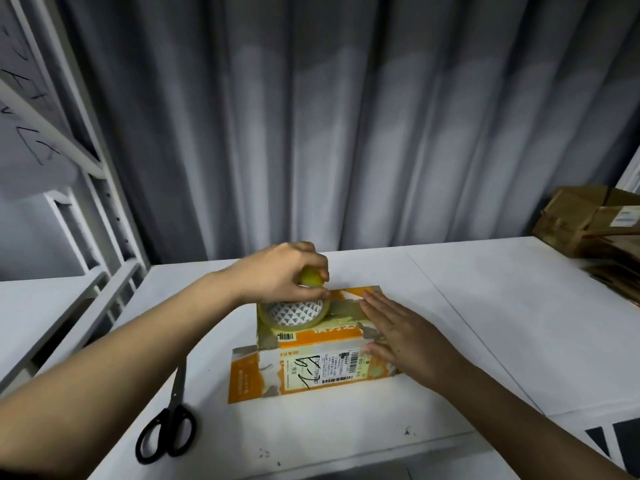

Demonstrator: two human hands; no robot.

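Note:
An orange and white cardboard box [311,362] with a shipping label stands on the white table [485,323]. A roll of clear tape [294,313] lies on the box's top at its left end. My left hand [280,271] sits above the roll, fingers curled round a small yellow-green object [311,276], with a fingertip touching the roll's upper edge. A strip of tape runs from the roll across the top. My right hand [408,334] presses flat with straight fingers on the box's right end, over that strip.
Black-handled scissors [169,424] lie on the table to the left of the box. A stack of flattened brown cartons [595,230] sits at the far right. A white metal rack [86,209] stands at the left; grey curtains hang behind the table.

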